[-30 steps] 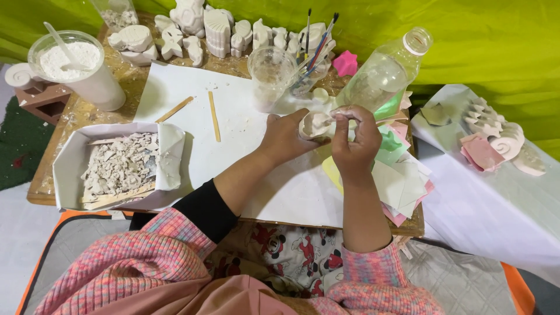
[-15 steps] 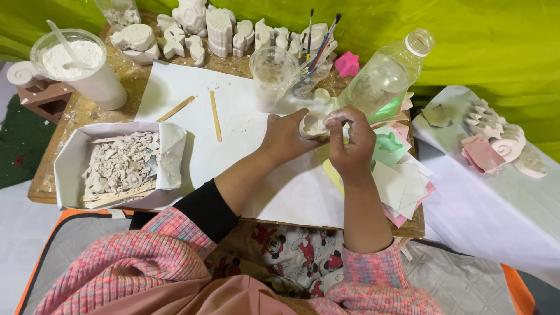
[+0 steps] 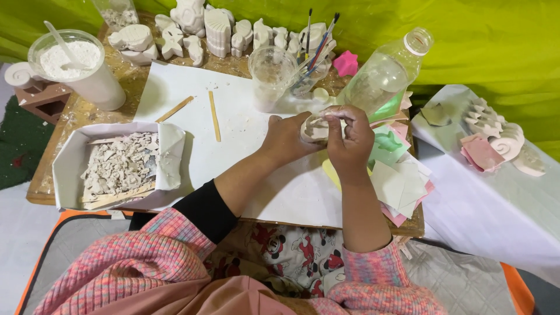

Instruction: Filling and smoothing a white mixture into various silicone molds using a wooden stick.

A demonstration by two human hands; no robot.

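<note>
Both the left hand (image 3: 286, 137) and right hand (image 3: 349, 139) grip a small pale plaster piece (image 3: 315, 128) above the white paper (image 3: 233, 134). A plastic cup (image 3: 269, 76) and bottle (image 3: 385, 73) crowd just behind; open paper lies leftward toward the two sticks (image 3: 214, 115).

both forearms reach forward over the white paper sheet (image 3: 245, 146), sleeves pushed up. left hand (image 3: 286, 137) cupped, fingers curled closed around a small pale piece. right hand (image 3: 350, 137) meets it just beside, fingertips (image 3: 335, 114) pinching on top, wrists near together.
</note>
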